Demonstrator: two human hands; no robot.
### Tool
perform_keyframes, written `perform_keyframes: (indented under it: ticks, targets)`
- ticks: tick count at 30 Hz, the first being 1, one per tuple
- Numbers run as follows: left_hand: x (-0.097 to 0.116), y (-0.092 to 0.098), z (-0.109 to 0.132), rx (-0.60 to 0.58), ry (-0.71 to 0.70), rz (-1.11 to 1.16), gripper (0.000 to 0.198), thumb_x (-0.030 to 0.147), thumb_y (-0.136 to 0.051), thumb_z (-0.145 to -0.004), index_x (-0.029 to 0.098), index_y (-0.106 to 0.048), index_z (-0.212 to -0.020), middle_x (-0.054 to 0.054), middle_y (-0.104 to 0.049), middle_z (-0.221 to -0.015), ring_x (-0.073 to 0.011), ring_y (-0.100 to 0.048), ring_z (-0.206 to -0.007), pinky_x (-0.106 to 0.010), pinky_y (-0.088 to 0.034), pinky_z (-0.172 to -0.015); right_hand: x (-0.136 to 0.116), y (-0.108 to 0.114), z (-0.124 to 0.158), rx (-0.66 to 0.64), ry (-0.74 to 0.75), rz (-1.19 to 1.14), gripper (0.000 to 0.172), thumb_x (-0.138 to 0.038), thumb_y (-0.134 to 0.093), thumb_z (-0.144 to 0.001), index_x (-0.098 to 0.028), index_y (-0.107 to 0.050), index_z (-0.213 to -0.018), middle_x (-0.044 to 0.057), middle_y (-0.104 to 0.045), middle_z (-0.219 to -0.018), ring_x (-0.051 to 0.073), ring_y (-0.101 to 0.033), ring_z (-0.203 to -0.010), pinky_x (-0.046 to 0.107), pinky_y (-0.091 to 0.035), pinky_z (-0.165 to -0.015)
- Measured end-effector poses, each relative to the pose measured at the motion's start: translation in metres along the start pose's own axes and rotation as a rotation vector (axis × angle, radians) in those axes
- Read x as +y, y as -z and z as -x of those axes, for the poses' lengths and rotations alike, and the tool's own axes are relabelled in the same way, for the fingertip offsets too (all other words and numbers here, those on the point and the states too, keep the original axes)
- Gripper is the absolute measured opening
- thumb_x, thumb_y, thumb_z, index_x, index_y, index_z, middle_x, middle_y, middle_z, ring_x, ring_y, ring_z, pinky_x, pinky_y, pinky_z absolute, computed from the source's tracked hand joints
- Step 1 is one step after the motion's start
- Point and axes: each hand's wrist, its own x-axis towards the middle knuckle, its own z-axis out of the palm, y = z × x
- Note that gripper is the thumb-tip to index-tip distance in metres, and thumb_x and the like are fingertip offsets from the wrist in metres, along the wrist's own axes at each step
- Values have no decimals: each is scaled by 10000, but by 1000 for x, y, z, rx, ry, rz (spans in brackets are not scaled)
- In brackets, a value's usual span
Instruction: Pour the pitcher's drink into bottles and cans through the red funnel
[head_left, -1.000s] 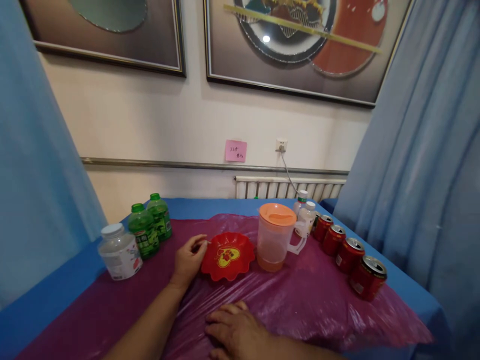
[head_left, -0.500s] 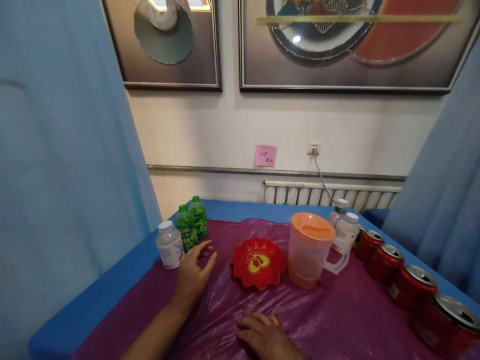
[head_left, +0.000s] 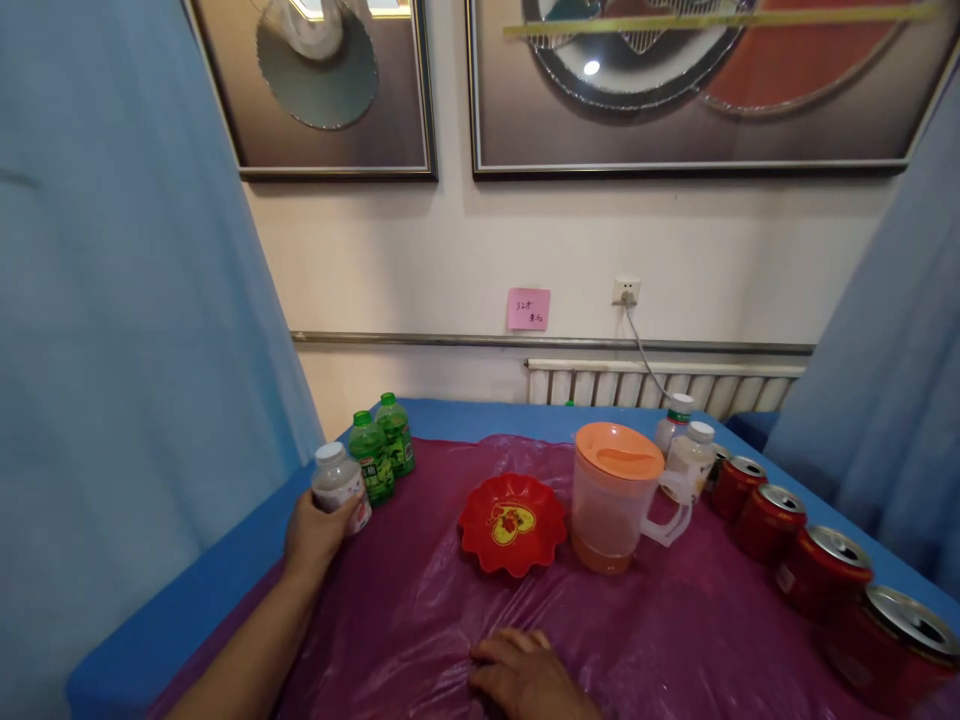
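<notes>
At the left side of the table, my left hand [head_left: 319, 535] is wrapped round the lower part of a clear plastic bottle [head_left: 339, 487] with a white cap and a printed label. The bottle stands upright. Just behind it are two green bottles [head_left: 373, 462] with green caps. My right hand [head_left: 529, 675] lies on the purple plastic sheet [head_left: 420, 610] at the near edge, fingers stretched out, holding nothing. Ahead of it sits a red scalloped plate [head_left: 480, 545] with a yellow print. Right of the plate is a clear pitcher [head_left: 609, 515] with an orange lid and a little amber liquid inside.
A row of several red cans [head_left: 825, 570] runs along the right side. Two white-capped bottles [head_left: 688, 462] stand behind the pitcher. Blue cloth [head_left: 187, 600] shows around the sheet. Blue curtains [head_left: 135, 330] hang on both sides, and a radiator [head_left: 600, 382] lies behind.
My left hand has moved left from beside the green bottles and taken hold of the white-capped bottle. My right hand stays on the sheet. The view has shifted slightly.
</notes>
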Motion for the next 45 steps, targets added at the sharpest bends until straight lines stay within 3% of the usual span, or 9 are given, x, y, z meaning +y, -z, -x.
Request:
perform_keyframes:
  ticks: [5, 8, 12, 17, 21, 24, 29, 35, 45]
  targets:
    - [2, 13, 6, 39, 56, -11, 611, 618, -721, -602, 166, -647, -1007, -186, -755, -1057, -397, -721, -942, -419, -561, -722, 0, 2, 1, -32, 16, -15, 553, -616, -729, -838, -319, -653, -1298, 43, -610, -1451, 327, -531, -1324, 474, -449, -1090]
    - [9, 27, 18, 124, 55, 70, 633, 636, -716, -627, 162, -659, -1043, -157, -747, -1099, -365, -707, -974, -422, -561, -781, 1, 3, 0, -58, 22, -33, 556, -587, -758, -827, -313, -656, -1301, 47, -615, -1446, 339, -530, -1329, 505, -451, -1089]
    - [47, 31, 44, 112, 28, 417, 649, 597, -785, -597, 154, -675, -1058, -111, -757, -1079, -306, -714, -932, -393, -577, -785, 0, 13, 3, -78, 22, -80, 525, -527, -773, -835, -305, -667, -1299, 54, -621, -1439, 348, -531, -1332, 536, -440, -1095]
    - [117, 0, 72, -191, -36, 762, 641, 539, -841, -595, 145, -655, -1065, -118, -766, -1079, -306, -727, -960, -396, -593, -813, -4, 26, 7, -65, 39, -171, 485, -470, -746, -868, -327, -652, -1322, 33, -628, -1432, 308, -531, -1342, 512, -400, -1127]
    - [143, -38, 85, -339, -215, 762, 634, 511, -814, -671, 143, -635, -1156, -143, -745, -1163, -315, -712, -1053, -405, -569, -909, 0, 19, 7, -81, 52, -176, 404, -409, -752, -862, -306, -690, -1248, 27, -707, -1316, 251, -628, -1226, 388, -449, -1080]
    - [136, -65, 93, -264, -405, 567, 655, 459, -816, -702, 161, -611, -1249, -150, -706, -1247, -329, -669, -1134, -453, -521, -994, 1, 26, 13, 49, 24, -250, 376, -316, -737, -856, -272, -693, -1227, 46, -739, -1225, 206, -698, -1075, 287, -521, -956]
    - [101, -93, 98, -105, -841, 359, 575, 447, -750, -815, 214, -572, -1309, -126, -681, -1261, -323, -630, -1161, -498, -477, -1020, -5, 75, 23, 419, -74, -258, 423, -137, -657, -826, -228, -658, -1239, 69, -738, -1083, 197, -709, -929, 291, -564, -835]
    - [88, -95, 103, -205, -1094, 245, 572, 298, -685, -833, 225, -518, -1376, -122, -663, -1280, -317, -601, -1180, -480, -442, -1025, -5, 117, 8, 826, -184, -240, 472, -209, -607, -921, -247, -518, -1383, 74, -689, -1106, 182, -684, -877, 328, -584, -810]
    - [84, -97, 100, -269, -1225, 234, 615, 226, -674, -811, 229, -516, -1405, -116, -619, -1322, -310, -556, -1203, -473, -407, -1041, 3, 135, -13, 946, -232, 0, 505, -343, -722, -859, -240, -614, -1342, 112, -696, -1145, 254, -685, -1021, 379, -603, -836]
